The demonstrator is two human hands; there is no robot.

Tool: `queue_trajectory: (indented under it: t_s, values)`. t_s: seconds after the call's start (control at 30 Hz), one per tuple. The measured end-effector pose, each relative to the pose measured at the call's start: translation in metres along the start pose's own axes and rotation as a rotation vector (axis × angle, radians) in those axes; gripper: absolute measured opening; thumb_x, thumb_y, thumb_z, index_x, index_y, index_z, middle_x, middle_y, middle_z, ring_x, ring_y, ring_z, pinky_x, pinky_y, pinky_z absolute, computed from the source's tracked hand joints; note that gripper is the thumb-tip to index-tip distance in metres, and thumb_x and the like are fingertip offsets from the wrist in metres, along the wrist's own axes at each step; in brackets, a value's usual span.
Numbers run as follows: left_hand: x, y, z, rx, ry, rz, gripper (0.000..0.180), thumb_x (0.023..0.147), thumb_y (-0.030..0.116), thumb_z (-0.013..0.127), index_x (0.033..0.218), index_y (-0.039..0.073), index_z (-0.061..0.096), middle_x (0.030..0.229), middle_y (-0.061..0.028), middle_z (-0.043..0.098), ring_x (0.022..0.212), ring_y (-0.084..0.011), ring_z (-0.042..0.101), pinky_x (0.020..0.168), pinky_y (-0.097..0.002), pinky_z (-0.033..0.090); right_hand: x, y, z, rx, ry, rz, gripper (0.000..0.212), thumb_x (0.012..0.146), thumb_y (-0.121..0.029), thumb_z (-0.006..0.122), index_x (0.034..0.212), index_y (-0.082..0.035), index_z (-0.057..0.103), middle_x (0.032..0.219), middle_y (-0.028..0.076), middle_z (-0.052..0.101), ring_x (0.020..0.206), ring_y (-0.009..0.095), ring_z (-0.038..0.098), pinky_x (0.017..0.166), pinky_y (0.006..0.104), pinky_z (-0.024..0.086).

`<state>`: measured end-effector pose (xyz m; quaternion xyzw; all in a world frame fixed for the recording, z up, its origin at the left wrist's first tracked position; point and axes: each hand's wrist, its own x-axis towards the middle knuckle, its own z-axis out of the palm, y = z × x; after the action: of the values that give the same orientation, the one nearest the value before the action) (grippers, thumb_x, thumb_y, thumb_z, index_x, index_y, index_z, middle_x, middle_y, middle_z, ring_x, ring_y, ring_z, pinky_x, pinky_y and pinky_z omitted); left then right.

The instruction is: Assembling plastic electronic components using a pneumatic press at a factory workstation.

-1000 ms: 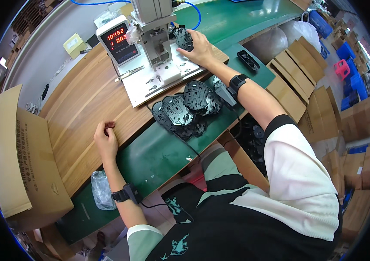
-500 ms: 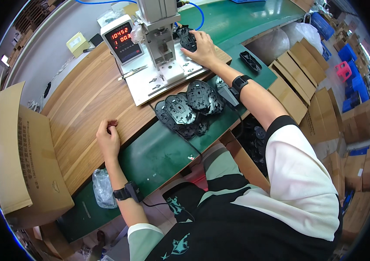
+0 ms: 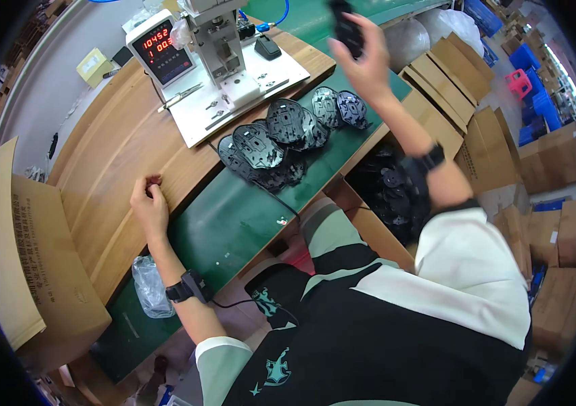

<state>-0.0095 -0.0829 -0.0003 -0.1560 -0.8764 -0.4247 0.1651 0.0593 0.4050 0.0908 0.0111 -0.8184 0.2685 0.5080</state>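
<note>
Right hand (image 3: 367, 64): grip closed on a blurred black part (image 3: 347, 30), raised right of the press (image 3: 219, 51). Black shells (image 3: 286, 122) clustered in front of the press. Left hand (image 3: 150, 208) front-left of it on the bench (image 3: 102, 176), fingers curled; cannot tell whether that grip holds anything.

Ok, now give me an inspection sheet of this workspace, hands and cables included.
Surface: wood-grain board on green bench.
Parts: dark part, blurred, in right hand; black shells clustered beside the press.
Clutter: crumpled clear bag on bench; pen-like tool near press.
Hands: right grips the dark part; left hand curled at the board's edge, contents unclear.
Cables: blue hose near press; black cord by shells.
Surroundings: cardboard boxes, pink stool.
</note>
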Motion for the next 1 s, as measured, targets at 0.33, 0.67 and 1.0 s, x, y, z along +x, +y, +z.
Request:
queue_trajectory:
  t_s: [0.33, 0.67, 1.0]
  values:
    - [0.003, 0.001, 0.002, -0.017, -0.01, -0.041, 0.02, 0.095, -0.004, 0.05, 0.101, -0.006, 0.07, 0.094, -0.0162, 0.076, 0.088, -0.0238, 0.074, 0.083, -0.0349, 0.056, -0.407, 0.083, -0.224, -0.8, -0.339, 1.055, 0.069, 0.094, -0.051, 0.071, 0.143, -0.008, 0.05, 0.14, 0.024, 0.058, 0.132, 0.044, 0.055, 0.11, 0.0544, 0.043]
    - [0.006, 0.004, 0.007, -0.013, -0.008, -0.006, 0.021, 0.095, -0.005, 0.051, 0.101, -0.005, 0.071, 0.092, -0.0162, 0.076, 0.086, -0.0238, 0.074, 0.082, -0.0349, 0.057, -0.152, 0.006, -0.134, -0.379, -0.515, 0.127, 0.084, 0.08, 0.014, 0.059, 0.157, -0.017, 0.047, 0.162, 0.018, 0.04, 0.146, 0.04, 0.044, 0.121, 0.0479, 0.038]
    - [0.004, 0.009, 0.007, -0.008, -0.01, -0.001, 0.02, 0.094, -0.005, 0.051, 0.099, -0.003, 0.07, 0.091, -0.015, 0.074, 0.086, -0.0241, 0.073, 0.08, -0.0347, 0.056, -0.038, 0.043, -0.066, -0.424, -1.238, -0.5, 0.084, 0.064, -0.006, 0.084, 0.141, -0.006, 0.053, 0.164, 0.013, 0.038, 0.138, 0.035, 0.05, 0.109, 0.0447, 0.049]
